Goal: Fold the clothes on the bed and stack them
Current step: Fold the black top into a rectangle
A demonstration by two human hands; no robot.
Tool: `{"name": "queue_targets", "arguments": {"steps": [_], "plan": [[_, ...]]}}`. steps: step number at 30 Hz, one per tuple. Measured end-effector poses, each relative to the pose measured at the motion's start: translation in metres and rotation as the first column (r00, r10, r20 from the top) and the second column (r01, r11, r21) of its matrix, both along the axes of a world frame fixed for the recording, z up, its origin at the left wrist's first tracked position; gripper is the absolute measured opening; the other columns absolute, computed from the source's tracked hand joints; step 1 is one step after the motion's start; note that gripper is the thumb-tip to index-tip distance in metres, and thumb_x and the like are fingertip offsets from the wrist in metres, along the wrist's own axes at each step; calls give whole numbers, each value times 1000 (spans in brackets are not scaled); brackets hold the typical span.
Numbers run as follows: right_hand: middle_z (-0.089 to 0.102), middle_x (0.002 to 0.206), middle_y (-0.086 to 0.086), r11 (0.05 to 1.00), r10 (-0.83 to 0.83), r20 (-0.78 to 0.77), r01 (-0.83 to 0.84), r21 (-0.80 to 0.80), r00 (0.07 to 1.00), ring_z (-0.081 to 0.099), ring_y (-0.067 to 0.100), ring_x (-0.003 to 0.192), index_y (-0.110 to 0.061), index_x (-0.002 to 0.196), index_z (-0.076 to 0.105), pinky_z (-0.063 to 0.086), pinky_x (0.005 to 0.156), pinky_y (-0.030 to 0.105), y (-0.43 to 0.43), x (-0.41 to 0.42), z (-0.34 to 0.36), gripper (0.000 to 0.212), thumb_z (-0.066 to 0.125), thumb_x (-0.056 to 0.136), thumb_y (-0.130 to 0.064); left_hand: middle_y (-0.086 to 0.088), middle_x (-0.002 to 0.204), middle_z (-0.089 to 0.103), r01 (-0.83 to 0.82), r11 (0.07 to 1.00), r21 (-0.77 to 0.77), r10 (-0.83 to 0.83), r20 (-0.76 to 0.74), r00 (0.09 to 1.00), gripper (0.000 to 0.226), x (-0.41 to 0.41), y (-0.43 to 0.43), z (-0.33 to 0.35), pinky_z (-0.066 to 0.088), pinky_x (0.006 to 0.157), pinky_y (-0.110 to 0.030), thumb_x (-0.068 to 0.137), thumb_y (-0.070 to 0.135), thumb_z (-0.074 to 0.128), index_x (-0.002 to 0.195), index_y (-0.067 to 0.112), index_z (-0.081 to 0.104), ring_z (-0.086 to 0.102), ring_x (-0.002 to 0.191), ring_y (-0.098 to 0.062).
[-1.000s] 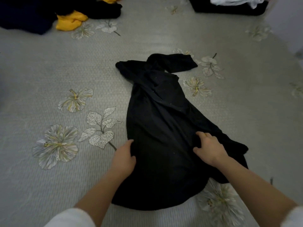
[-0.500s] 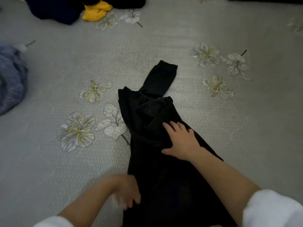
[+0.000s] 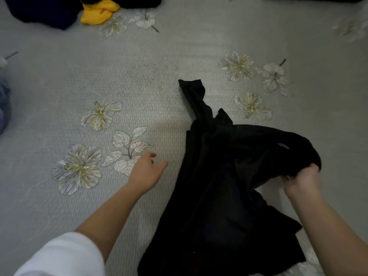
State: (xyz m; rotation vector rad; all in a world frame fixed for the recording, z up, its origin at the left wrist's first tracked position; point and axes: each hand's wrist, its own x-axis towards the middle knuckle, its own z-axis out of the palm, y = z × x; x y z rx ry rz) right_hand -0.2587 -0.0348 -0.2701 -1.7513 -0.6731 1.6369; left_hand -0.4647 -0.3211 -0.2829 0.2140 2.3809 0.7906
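Grey flowery bedspread (image 3: 59,76) under everything, with the black top (image 3: 219,196) lying right of the middle. My right hand (image 3: 300,182) has a bunched fistful of it lifted off the bed. My left hand (image 3: 147,172) is loose and open just beside it, holding nothing.

Worry: with only 1 hand on it, the sleeve (image 3: 193,92) up top probably drags and twists, and the fold goes crooked.

It's so dark I can't tell front from back or find the other sleeve. The yellow cloth (image 3: 97,12) and dark pile (image 3: 39,10) at the far edge are cut off.

Dim, soft light; blurred edges
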Motion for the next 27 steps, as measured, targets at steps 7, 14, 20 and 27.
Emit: {"name": "queue_targets", "arguments": {"steps": [7, 14, 20, 27], "plan": [[61, 72, 7, 864, 504, 232, -477, -163, 832, 50, 17, 50, -14, 111, 52, 38, 48, 27, -13, 18, 0, 27, 34, 103, -31, 22, 91, 59, 375, 921, 105, -388, 151, 909, 61, 58, 8, -14, 42, 60, -4, 79, 44, 72, 130, 29, 43, 60, 77, 11], [64, 101, 6, 982, 126, -163, -100, 157, 979, 69, 10, 89, -3, 141, 33, 55, 70, 16, 31, 22, 45, 51, 20, 105, -36, -26, 95, 65, -391, 905, 166, 409, -86, 909, 28, 14, -25, -6, 49, 79, -40, 94, 15, 48, 104, -4, 65, 63, 94, -36], [59, 110, 7, 882, 456, 232, -471, 14, 860, 57, 19, 91, -3, 131, 48, 47, 75, 29, -15, 54, 10, 36, 44, 99, -19, -3, 82, 60, -681, 710, 179, 617, 308, 724, 14, 18, -85, -1, 49, 56, -29, 96, 22, 50, 88, 16, 58, 58, 70, -17], [61, 116, 6, 765, 610, 379, -642, -52, 696, 59, 22, 100, -17, 119, 57, 47, 70, 33, -65, 61, -22, 44, 58, 88, -47, -10, 65, 53, -512, 858, -35, 480, 407, 777, 13, 58, -99, -14, 52, 47, -26, 84, 7, 51, 75, 7, 59, 51, 53, -20]]}}
